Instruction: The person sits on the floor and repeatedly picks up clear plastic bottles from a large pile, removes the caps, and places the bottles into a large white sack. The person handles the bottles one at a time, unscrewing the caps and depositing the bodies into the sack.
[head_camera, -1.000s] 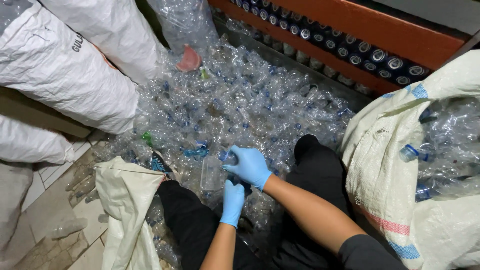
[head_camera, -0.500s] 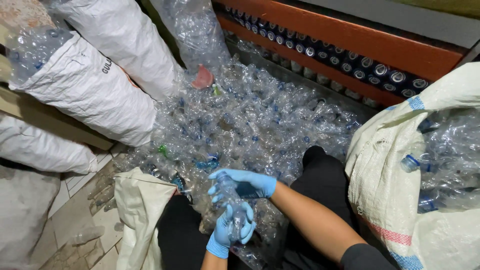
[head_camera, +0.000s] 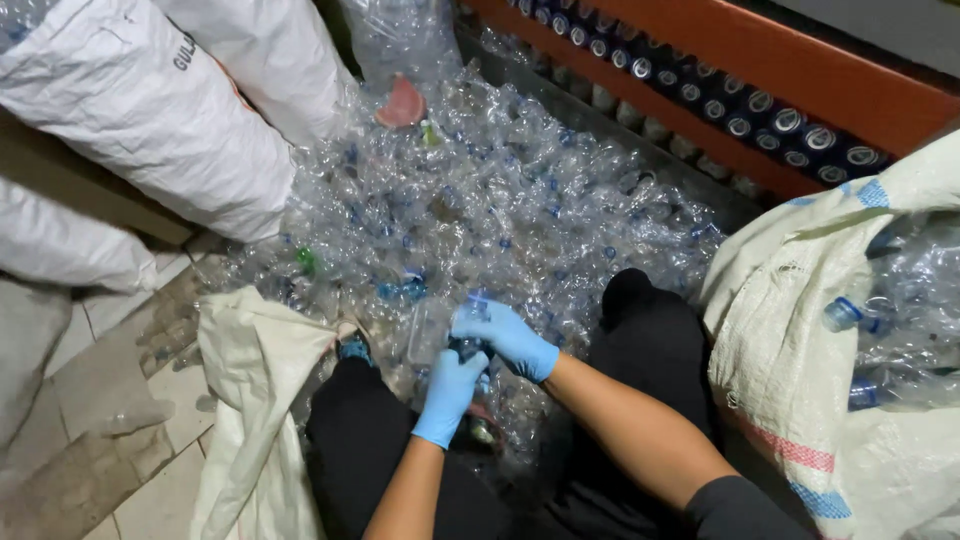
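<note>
Both my hands wear blue gloves and meet over a clear plastic bottle (head_camera: 470, 352) between my knees. My left hand (head_camera: 450, 395) grips the bottle's lower part from below. My right hand (head_camera: 503, 338) closes over its top end, fingers curled around the neck. A large heap of crushed clear plastic bottles (head_camera: 480, 200) spreads across the floor in front of me. My legs in black trousers (head_camera: 650, 340) straddle the near edge of the heap.
An open white woven sack (head_camera: 250, 380) lies at my left knee. A second sack (head_camera: 800, 330) holding bottles stands at my right. Stuffed white sacks (head_camera: 150, 110) lean at the upper left. An orange rack with bottle ends (head_camera: 760, 100) runs along the back. Tiled floor (head_camera: 90, 400) shows at left.
My hands have drawn closer to my body with the bottle. My right hand has shifted onto the bottle's top while my left holds it lower down.
</note>
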